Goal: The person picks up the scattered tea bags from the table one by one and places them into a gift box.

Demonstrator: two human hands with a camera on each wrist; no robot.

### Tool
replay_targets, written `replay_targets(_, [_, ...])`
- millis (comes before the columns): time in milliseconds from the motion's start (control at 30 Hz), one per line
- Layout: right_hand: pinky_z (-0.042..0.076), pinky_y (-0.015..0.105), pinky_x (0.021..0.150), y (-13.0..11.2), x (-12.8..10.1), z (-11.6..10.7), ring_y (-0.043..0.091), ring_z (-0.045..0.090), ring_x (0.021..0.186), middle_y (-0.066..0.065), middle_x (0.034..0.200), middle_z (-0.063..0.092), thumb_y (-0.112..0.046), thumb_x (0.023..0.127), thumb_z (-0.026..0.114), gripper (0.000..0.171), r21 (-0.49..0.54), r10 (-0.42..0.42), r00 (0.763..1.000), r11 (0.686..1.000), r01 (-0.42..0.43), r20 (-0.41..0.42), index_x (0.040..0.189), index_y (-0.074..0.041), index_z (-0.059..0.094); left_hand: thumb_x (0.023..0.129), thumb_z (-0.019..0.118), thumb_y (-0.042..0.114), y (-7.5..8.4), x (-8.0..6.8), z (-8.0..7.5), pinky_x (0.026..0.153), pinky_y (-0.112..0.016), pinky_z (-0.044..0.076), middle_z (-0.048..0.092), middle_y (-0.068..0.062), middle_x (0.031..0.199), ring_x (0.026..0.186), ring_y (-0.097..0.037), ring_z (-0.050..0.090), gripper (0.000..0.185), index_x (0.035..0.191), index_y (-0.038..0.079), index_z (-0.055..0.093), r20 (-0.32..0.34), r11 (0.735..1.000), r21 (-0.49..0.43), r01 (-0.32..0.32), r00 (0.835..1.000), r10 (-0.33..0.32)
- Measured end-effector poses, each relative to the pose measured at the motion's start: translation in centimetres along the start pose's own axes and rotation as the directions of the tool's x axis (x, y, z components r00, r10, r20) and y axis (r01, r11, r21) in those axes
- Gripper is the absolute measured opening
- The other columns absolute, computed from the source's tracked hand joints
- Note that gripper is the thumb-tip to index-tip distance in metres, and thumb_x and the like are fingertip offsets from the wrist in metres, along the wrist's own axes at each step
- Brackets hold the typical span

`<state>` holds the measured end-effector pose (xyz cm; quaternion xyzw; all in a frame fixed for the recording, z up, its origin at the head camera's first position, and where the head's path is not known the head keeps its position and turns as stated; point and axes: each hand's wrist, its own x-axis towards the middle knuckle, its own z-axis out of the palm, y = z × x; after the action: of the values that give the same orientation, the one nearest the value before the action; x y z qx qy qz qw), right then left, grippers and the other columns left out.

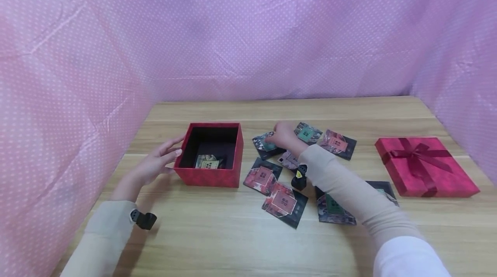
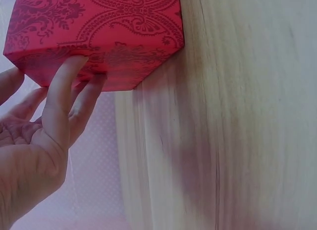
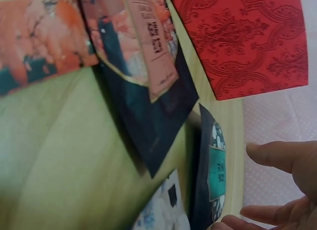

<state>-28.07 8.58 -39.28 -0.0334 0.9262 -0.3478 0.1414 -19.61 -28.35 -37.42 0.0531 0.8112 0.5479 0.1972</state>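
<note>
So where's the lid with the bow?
In the head view, the lid lies flat on the table's right side, apart from the scattered packets.

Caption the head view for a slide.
Left hand steadies an open red box; right hand reaches a teal-labelled packet among others.

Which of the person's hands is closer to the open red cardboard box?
Left. The left hand has its fingertips against the open red cardboard box on its left wall. The right hand is apart from it, to its right, on a dark square packet.
</note>
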Motion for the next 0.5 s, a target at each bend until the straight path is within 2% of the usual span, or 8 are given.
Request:
replay_targets(100, [0.044,0.029,0.062,0.01,-0.05,0.35,0.02,0.049,0.074,0.009,0.086,0.053,-0.023,0.082,0.072,0.033,-0.023,0.002,1.0,1.0,-0.002,-0.008,0.097,0.001,0.055,0.101,0.046,0.03,0.04,-0.02,0.1,0.094,-0.057,0.044,0.023,-0.029,0.151,0.135,-0.049,0.027,0.063,0.153,0.016,0.013,-0.003,1.0,0.002,0.004,1.0,-0.004])
replay_targets(167, [0.039,0.026,0.056,0.01,-0.02,0.51,0.017,0.045,0.068,0.005,0.078,0.048,-0.024,0.081,0.073,0.03,-0.051,0.003,1.0,0.999,-0.004,-0.015,0.088,-0.002,0.053,0.101,0.046,0.03,0.12,-0.04,0.14,0.095,-0.058,0.044,0.024,-0.029,0.15,0.136,-0.049,0.027,0.063,0.153,0.015,0.013,-0.003,1.0,-0.001,0.008,1.0,-0.008])
replay_targets(500, [0.035,0.025,0.056,-0.09,0.17,0.87,0.016,0.042,0.066,0.003,0.073,0.042,-0.027,0.083,0.072,0.031,-0.126,0.027,0.999,0.992,-0.031,-0.03,0.084,-0.005,0.05,0.1,0.047,0.029,0.67,-0.13,0.09,0.099,-0.062,0.038,0.023,-0.029,0.151,0.137,-0.047,0.025,0.064,0.153,0.016,0.013,0.01,0.999,-0.02,0.03,1.0,-0.03])
